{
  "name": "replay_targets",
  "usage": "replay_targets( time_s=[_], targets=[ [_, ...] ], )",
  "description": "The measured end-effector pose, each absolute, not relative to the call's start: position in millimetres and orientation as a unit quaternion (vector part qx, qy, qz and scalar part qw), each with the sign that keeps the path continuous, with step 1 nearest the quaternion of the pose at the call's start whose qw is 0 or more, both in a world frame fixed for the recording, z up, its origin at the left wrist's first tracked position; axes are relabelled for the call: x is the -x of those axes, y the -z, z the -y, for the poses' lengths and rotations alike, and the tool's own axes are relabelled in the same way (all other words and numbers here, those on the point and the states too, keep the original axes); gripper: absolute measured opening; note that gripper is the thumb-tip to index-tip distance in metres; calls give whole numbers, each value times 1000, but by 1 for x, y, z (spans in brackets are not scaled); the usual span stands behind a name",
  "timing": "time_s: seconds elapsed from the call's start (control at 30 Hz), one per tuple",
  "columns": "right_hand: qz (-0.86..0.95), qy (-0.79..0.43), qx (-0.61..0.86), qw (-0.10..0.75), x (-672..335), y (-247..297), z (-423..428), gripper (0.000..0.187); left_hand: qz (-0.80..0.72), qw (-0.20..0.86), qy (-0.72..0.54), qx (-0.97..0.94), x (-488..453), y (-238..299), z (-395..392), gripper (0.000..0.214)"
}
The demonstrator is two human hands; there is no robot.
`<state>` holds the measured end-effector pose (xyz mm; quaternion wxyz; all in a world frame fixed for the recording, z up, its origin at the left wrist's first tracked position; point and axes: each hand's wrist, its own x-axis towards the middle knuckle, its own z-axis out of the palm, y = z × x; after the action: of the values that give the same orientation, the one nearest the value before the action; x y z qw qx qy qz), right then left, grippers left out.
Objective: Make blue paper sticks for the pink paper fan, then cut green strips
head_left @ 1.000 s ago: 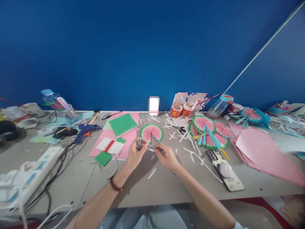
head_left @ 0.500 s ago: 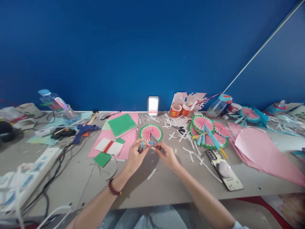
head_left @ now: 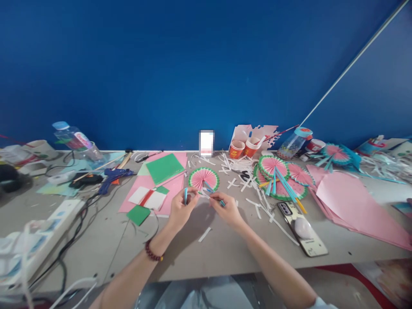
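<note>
Between my hands a small white strip (head_left: 205, 195) is stretched, pinched at its ends by the fingertips. My left hand (head_left: 183, 208) is closed, and a narrow light-blue paper stick (head_left: 186, 196) stands up among its fingers. My right hand (head_left: 228, 211) is closed too; a blue stick (head_left: 222, 202) shows by its fingers, partly hidden. Just beyond the hands lies a round pleated paper fan (head_left: 204, 175), pink with a green and white edge. Whether the fan's lower end touches my fingers I cannot tell.
Green paper (head_left: 165, 168) and pink sheets lie left, near a blue glue gun (head_left: 113, 178) and a power strip (head_left: 48, 240). To the right are white paper scraps (head_left: 241, 164), more watermelon fans (head_left: 273, 166), a phone (head_left: 304, 231) and pink paper (head_left: 357, 201). Paper cups (head_left: 237, 149) stand behind.
My hands have moved slightly apart, and the white strip now shows stretched between them. The blue stick in my left hand has turned more upright.
</note>
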<state>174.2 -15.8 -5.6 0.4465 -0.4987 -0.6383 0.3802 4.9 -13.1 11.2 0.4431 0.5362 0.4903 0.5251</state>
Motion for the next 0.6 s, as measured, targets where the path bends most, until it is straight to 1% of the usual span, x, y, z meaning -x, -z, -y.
replay_targets(
  time_s=[0.1,0.17,0.3,0.5,0.6],
  targets=[
    [663,-281,529,448,-174,2,18,14,-456,435,-513,-583,-5,-8,16,22],
    [667,-253,540,447,-174,1,18,13,-438,404,-508,-623,-6,-8,18,17],
    [654,-275,531,462,-176,1,17,14,-400,308,-508,-697,-7,-9,23,11],
    [636,-315,507,489,-174,-4,20,12,-309,122,-485,-809,-5,15,35,25],
    [627,-327,505,495,-171,-7,23,12,-278,62,-449,-847,0,25,38,28]
  ],
)
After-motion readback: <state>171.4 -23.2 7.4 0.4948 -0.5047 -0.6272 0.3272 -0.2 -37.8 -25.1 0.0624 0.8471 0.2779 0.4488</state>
